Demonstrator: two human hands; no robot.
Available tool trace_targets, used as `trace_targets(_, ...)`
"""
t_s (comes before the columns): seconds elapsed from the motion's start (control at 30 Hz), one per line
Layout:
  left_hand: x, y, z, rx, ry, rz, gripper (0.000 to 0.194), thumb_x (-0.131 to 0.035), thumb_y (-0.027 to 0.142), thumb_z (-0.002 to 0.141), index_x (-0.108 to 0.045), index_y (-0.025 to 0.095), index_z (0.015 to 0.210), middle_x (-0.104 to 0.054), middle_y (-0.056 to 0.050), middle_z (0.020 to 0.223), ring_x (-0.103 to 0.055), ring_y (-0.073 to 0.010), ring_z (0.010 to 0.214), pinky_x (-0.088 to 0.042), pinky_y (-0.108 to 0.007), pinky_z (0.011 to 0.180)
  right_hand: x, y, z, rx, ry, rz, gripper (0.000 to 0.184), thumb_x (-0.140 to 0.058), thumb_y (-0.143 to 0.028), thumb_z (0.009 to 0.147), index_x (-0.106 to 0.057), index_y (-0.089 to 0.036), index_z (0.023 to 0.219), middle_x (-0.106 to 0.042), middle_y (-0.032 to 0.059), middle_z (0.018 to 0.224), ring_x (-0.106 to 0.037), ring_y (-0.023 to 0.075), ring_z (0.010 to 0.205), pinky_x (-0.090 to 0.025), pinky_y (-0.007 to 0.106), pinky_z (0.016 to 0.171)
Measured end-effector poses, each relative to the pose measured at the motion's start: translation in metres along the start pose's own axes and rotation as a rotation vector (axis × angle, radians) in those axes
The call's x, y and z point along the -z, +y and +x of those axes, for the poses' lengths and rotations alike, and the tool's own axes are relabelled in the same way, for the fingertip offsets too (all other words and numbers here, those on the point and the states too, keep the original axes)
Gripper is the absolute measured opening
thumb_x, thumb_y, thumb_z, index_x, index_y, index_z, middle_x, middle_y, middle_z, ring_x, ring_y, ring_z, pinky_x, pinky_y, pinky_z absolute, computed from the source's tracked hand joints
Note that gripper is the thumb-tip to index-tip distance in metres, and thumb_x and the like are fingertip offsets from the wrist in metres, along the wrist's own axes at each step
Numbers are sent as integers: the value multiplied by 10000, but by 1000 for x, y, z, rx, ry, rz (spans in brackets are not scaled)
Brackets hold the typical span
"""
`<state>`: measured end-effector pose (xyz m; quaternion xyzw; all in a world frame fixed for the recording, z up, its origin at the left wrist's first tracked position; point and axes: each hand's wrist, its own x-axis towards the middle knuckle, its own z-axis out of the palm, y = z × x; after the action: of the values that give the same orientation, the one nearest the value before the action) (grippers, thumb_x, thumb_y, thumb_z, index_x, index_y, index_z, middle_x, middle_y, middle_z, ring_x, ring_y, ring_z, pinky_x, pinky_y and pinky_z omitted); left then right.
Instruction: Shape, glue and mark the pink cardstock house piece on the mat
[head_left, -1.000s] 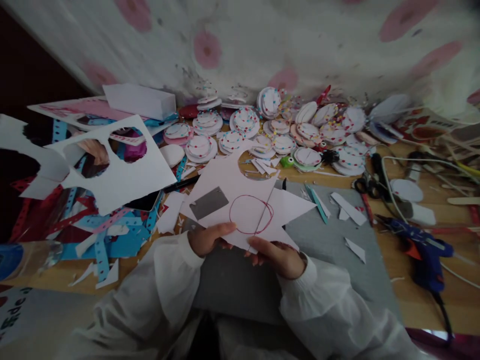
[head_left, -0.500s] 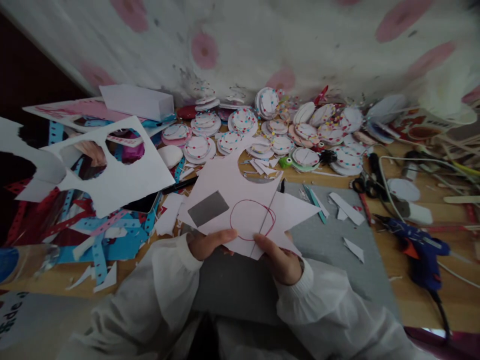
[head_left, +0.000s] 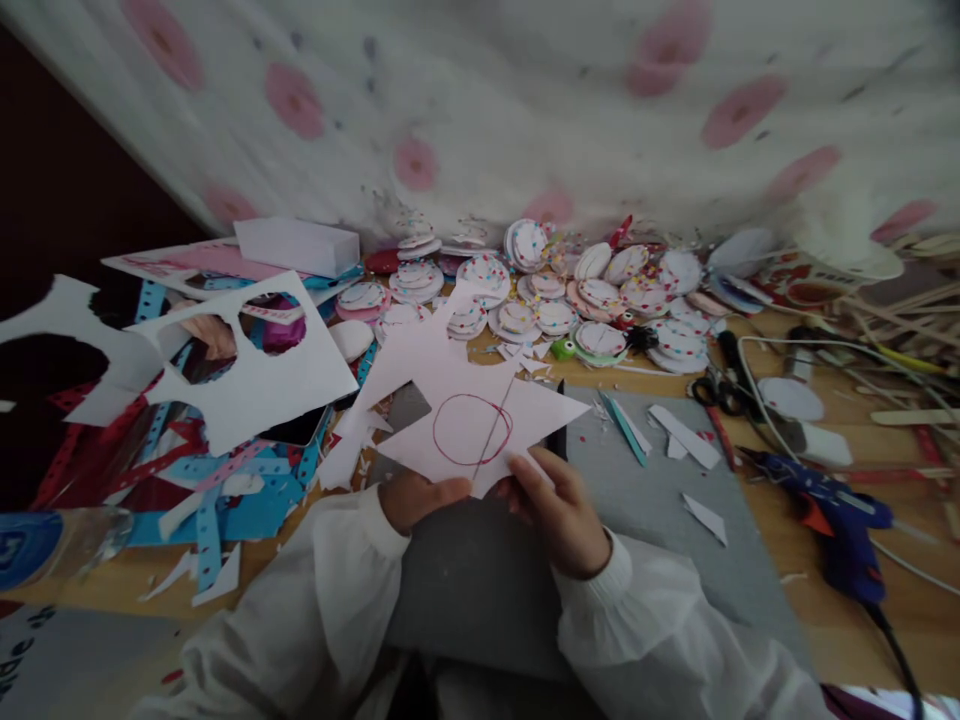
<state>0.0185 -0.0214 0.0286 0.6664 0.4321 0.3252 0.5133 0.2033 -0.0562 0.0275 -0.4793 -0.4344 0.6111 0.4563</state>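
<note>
Both my hands hold a white paper sheet [head_left: 450, 385] with a red circle [head_left: 472, 430] drawn on it, above a grey mat [head_left: 637, 490]. My left hand [head_left: 420, 497] pinches the sheet's near edge from the left, thumb on top. My right hand [head_left: 559, 510] grips the near edge just right of the circle, fingers curled round it. A second overlapping paper piece crosses the circle. White sleeves cover both arms.
Stacks of dotted paper discs [head_left: 540, 290] line the back by the flowered wall. Cut-out white sheets [head_left: 255, 365] and blue and red strips [head_left: 210, 480] lie left. Scissors [head_left: 716, 390], a blue glue gun [head_left: 832, 510], cables and paper scraps sit right. A white box [head_left: 296, 245] rests back left.
The paper has been drawn closer and turned a little, with the circle shifted left. My right hand slid up along its edge. The camera tilted, showing more wall.
</note>
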Motion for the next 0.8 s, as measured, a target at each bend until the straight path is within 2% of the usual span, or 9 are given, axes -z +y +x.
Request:
trace_targets(0.07,2,8,0,-142,-47,117,229,-576,315,825,-691,198,985,-725,-52,1092,-635,-243,1107,-453,-418,1040,-1,0,1,26,-43,-55,428,-535,-530,885,-594,-161,678,-546,-7,547,-441,68,450,-323,184,412)
trace_targets(0.17,1,14,0,-153,1,145,267,-568,284,843,-660,193,1076,-692,-59,1189,-600,-253,1179,-427,-431,1073,-1,-2,2,57,-34,-66,386,-562,-523,867,-568,-175,701,-524,-25,534,-427,72,439,-320,191,407)
trace_targets(0.3,-4,13,-3,-2,-36,55,214,-551,343,868,-689,183,900,-752,-64,919,-699,-241,937,-528,-396,918,4,-8,3,176,17,-118,319,-581,-474,864,-540,-191,722,-522,-33,543,-440,85,455,-339,205,432)
trace_targets(0.43,2,27,-17,211,-484,-244,558,-240,459,979,-704,169,871,-741,-93,815,-712,-217,729,-572,-352,698,14,-11,7,340,141,-275,315,-521,-393,909,-516,-198,662,-504,-29,553,-452,100,498,-356,221,476)
trace_targets(0.5,11,47,-31,178,-654,-233,496,-306,464,967,-706,175,913,-741,-91,858,-711,-216,765,-570,-329,696,18,-11,10,413,176,-356,291,-510,-346,913,-513,-201,661,-496,-31,554,-452,105,505,-356,226,484)
trace_targets(0.57,19,72,-46,-5,-510,46,198,-543,316,893,-689,195,951,-725,-51,891,-693,-180,829,-546,-271,761,19,-10,11,478,161,-437,270,-499,-304,915,-514,-203,665,-502,-26,565,-463,112,516,-362,232,495)
trace_targets(0.67,23,105,-56,-344,116,442,156,-587,171,853,-630,214,996,-697,-39,949,-657,-162,906,-512,-261,834,16,-5,9,562,110,-535,240,-475,-260,925,-537,-207,699,-532,-11,597,-501,129,549,-394,244,531)
trace_targets(0.73,20,114,-50,-381,437,747,233,-624,211,842,-599,200,1073,-664,-89,1088,-607,-224,1064,-462,-352,965,13,-1,7,602,71,-588,196,-468,-243,932,-583,-209,777,-595,15,661,-560,152,614,-436,261,585)
trace_targets(0.8,16,111,-38,-340,514,967,408,-659,331,830,-549,173,1190,-620,-137,1207,-542,-290,1180,-392,-448,1045,11,3,6,630,15,-638,170,-464,-233,939,-624,-215,883,-667,52,783,-621,183,734,-477,289,670)
